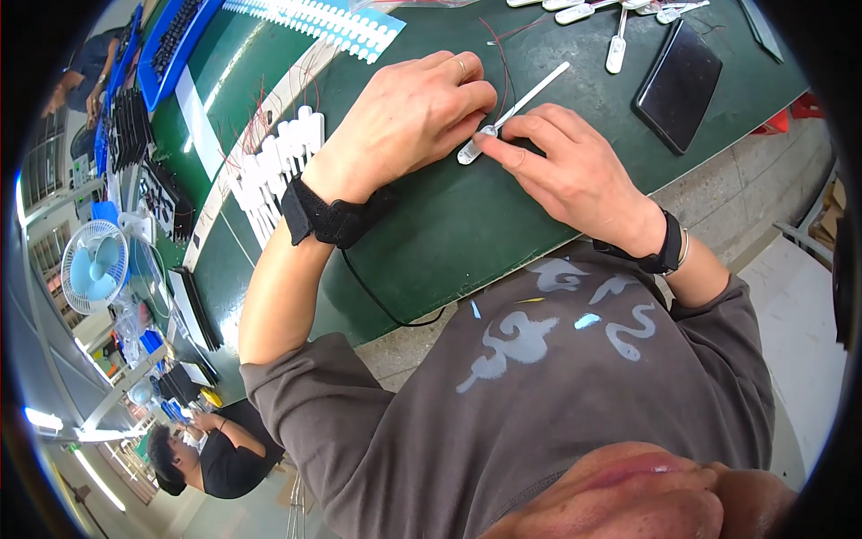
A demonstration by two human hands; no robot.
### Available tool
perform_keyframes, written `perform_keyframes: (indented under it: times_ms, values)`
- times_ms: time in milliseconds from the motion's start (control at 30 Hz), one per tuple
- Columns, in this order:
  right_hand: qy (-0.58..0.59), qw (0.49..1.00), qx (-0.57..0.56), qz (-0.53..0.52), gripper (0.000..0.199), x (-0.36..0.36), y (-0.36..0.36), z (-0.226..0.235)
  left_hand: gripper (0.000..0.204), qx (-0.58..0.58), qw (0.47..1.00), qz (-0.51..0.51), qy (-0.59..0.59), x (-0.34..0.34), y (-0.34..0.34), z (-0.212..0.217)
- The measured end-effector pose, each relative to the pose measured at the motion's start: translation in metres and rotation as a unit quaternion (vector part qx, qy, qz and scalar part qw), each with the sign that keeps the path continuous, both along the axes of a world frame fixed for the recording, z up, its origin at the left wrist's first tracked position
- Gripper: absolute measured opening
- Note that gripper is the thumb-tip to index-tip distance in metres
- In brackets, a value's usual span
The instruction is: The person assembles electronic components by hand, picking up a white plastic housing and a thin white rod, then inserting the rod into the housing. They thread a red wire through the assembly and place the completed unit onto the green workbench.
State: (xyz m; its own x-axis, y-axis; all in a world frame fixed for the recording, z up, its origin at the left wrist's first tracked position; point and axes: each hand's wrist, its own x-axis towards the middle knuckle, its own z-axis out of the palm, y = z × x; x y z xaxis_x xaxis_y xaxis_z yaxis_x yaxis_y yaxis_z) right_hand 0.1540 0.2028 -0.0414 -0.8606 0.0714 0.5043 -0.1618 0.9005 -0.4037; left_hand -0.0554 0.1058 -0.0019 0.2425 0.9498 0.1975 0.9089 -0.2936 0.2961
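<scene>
A slim white plastic piece [539,87], with a long thin stem and a rounded hollow end, lies slantwise between my hands over the green table. My right hand [579,166] pinches it near the rounded end with thumb and forefinger. Close on its other side, my left hand [417,112] is closed, its fingers curled inward. Whatever those fingertips hold is hidden behind the hand. A thin dark red wire [505,67] runs down toward the gap between both hands. Black straps wrap both wrists.
Several similar white pieces with fine wires [274,166] lie left of my left wrist; more [615,54] lie far right. A black phone [680,85] rests near the table's right edge. A light blue sheet with white tabs [359,31] lies beyond. Another person [224,449] sits at left.
</scene>
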Motion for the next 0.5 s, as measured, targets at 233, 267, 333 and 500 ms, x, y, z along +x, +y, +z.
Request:
perform_keyframes:
  times_ms: [233,267,333,500]
  values:
    - [0.003,1.000,-0.004,-0.001,0.045,0.0004,-0.0014,-0.0010,0.020,0.000,0.999,0.026,-0.031,0.0057,-0.0022,-0.0014]
    - [0.003,1.000,-0.003,-0.002,0.045,0.0005,-0.0015,-0.0013,0.022,0.003,0.999,0.032,-0.038,0.0065,-0.0019,-0.0016]
    - [0.006,1.000,-0.004,-0.004,0.046,0.0003,-0.0012,-0.0023,0.024,0.002,1.000,0.019,-0.019,0.0072,0.0007,0.0003]
    - [0.009,1.000,-0.009,-0.006,0.046,0.0002,-0.0016,-0.0031,0.027,0.012,0.998,-0.028,0.049,0.0057,0.0054,0.0042]
